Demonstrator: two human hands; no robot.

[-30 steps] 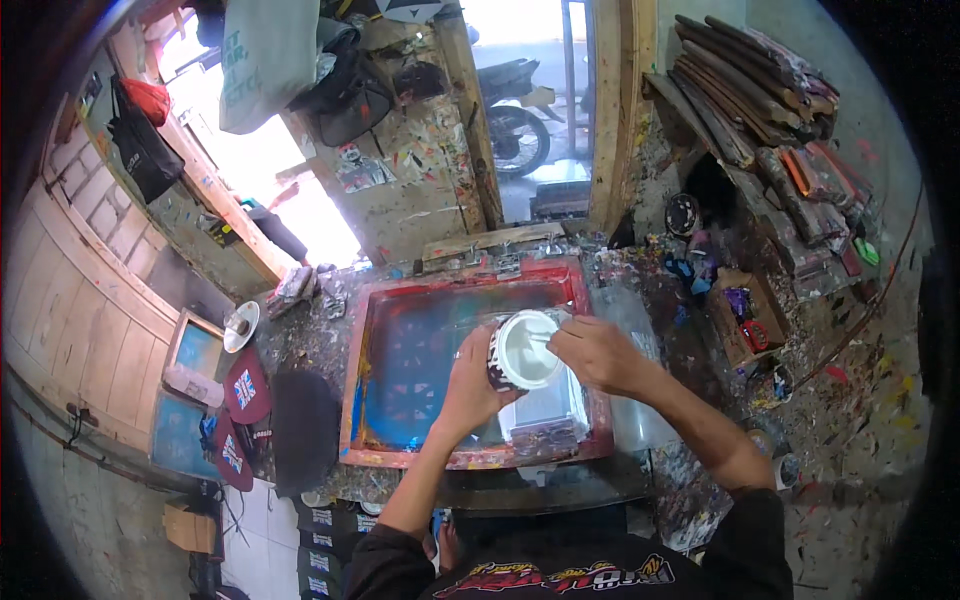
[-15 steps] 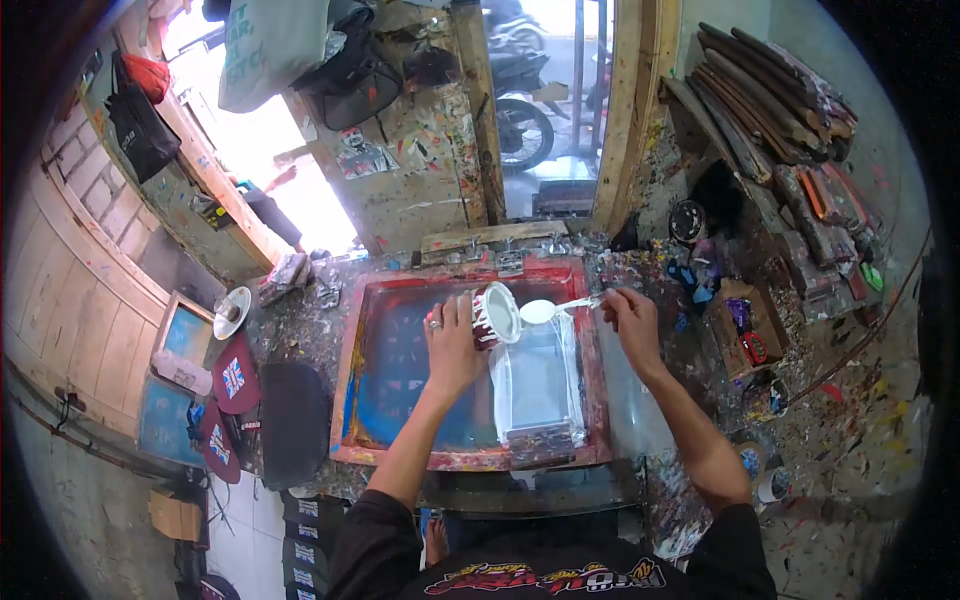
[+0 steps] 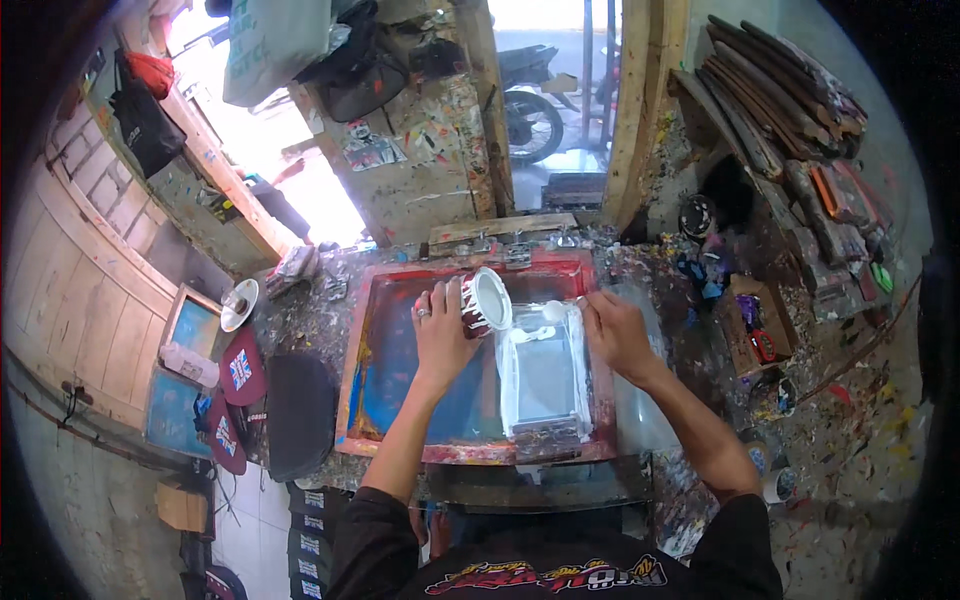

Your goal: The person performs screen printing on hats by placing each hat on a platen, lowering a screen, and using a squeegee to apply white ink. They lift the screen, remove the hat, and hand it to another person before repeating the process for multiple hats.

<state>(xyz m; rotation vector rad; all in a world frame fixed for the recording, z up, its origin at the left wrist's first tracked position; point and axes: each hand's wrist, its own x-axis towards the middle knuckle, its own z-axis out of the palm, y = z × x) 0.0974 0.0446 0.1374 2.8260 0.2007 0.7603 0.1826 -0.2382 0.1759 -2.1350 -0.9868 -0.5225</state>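
A pot [image 3: 484, 303] with white streaks down its dark outer wall is held in the left hand [image 3: 441, 330], the fingers wrapped around its side. White coating is seen inside its mouth; how full it is cannot be told. In the open cardboard box [image 3: 782, 320] at the far right, purple and red items are contained, and a dark object is held by the white dish [image 3: 229, 318] at the left. The pot is tilted, its mouth turned toward the right hand [image 3: 620, 338] and its long axis slanted. The handle of a white spoon [image 3: 553, 312] is pinched between the right fingers and thumb; its bowl is pointed left toward the pot, its long axis running roughly sideways. The spoon bowl is placed left of the right hand, over the upper part of the red-edged screen [image 3: 352, 400]; whether the mesh is touched cannot be told. White paint [image 3: 545, 333] is spread just below the bowl.
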